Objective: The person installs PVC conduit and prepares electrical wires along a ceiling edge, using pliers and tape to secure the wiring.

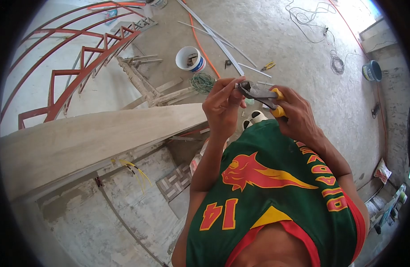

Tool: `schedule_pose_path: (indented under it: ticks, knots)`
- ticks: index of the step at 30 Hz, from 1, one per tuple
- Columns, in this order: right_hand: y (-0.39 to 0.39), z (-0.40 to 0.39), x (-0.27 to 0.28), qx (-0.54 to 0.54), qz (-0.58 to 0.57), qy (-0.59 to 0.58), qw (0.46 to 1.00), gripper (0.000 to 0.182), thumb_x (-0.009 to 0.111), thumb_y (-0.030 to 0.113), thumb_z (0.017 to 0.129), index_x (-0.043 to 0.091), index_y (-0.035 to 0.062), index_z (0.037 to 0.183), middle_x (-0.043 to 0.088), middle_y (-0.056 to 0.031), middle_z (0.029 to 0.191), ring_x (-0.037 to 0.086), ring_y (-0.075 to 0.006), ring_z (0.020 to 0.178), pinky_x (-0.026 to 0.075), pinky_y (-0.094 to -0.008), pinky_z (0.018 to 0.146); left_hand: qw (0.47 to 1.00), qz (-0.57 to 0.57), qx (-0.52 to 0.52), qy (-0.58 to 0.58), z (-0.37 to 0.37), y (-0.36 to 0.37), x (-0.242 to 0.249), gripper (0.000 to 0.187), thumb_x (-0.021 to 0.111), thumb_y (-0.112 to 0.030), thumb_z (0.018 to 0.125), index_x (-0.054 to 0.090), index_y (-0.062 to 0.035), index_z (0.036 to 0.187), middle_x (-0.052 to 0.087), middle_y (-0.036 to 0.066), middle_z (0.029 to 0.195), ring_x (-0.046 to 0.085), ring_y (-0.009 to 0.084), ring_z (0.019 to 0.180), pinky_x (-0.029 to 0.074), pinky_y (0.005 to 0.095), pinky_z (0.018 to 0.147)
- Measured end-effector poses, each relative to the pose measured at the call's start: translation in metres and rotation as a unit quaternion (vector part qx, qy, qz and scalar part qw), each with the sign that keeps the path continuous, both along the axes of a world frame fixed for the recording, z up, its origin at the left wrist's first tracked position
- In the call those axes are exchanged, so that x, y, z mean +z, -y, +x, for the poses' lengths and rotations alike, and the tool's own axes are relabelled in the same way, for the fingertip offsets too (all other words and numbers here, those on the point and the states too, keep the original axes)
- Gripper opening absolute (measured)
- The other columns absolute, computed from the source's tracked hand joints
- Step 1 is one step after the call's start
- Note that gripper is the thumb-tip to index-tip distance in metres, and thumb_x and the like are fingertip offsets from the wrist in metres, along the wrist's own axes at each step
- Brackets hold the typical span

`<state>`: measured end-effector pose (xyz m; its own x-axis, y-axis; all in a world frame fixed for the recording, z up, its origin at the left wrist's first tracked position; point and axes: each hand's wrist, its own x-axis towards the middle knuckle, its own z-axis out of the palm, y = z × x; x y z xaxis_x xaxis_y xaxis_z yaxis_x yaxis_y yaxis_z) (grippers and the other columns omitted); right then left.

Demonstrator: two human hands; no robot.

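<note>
The left hand (223,103) was raised in front of the chest, its thumb and fingers pinched shut on a small dark piece (245,85), perhaps a fitting, though it was too small to tell. The right hand (297,112) was wrapped around the yellow handles of the pliers (259,94), which stood a little apart; the head of the pliers pointed at the left fingertips and met the dark piece there. Both hands were held above the concrete floor (276,35).

On that floor, beyond the hands, lay long metal strips (214,36), an orange hose (198,41) and a second yellow-handled tool (268,66). A white bucket (190,59) stood near a green coil (202,83). Toward the floor's right edge, by the wall (394,95), stood a dark bucket (372,70). A red metal frame (82,73) rose at the left.
</note>
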<state>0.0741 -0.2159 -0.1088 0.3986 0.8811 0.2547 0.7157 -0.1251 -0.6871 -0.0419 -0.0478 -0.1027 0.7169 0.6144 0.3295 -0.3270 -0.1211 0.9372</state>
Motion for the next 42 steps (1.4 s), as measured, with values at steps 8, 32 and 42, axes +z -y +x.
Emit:
schedule_pose_path:
  ticks: [8, 32, 42]
  knots:
    - [0.000, -0.006, 0.017, -0.010, -0.006, 0.018, 1.000, 0.027, 0.069, 0.000, 0.067, 0.063, -0.0029, 0.093, 0.051, -0.0140, 0.124, 0.055, -0.0330, 0.106, 0.047, -0.0420, 0.084, 1.000, 0.008, 0.002, 0.002, 0.000, 0.000, -0.001, 0.025, 0.058, -0.005, 0.091, 0.062, 0.0058, 0.112, 0.057, 0.011, 0.100, 0.057, 0.0113, 0.068, 0.048, 0.0233, 0.055]
    - [-0.012, -0.019, 0.006, -0.021, -0.004, 0.025, 0.999, 0.042, 0.067, -0.002, 0.062, 0.062, -0.0003, 0.105, 0.046, -0.0131, 0.125, 0.049, -0.0315, 0.110, 0.042, -0.0418, 0.091, 1.000, 0.019, 0.017, 0.001, -0.010, -0.007, -0.006, 0.024, 0.057, -0.006, 0.092, 0.062, 0.0078, 0.110, 0.058, 0.012, 0.099, 0.056, 0.0107, 0.068, 0.046, 0.0224, 0.057]
    - [-0.015, -0.021, 0.014, -0.019, -0.029, 0.043, 0.998, 0.028, 0.070, 0.001, 0.068, 0.064, -0.0034, 0.095, 0.052, -0.0155, 0.107, 0.055, -0.0328, 0.093, 0.045, -0.0403, 0.080, 1.000, 0.028, 0.012, -0.005, -0.017, -0.013, -0.009, 0.023, 0.060, -0.003, 0.089, 0.064, 0.0021, 0.111, 0.059, 0.010, 0.101, 0.057, 0.0088, 0.071, 0.049, 0.0213, 0.059]
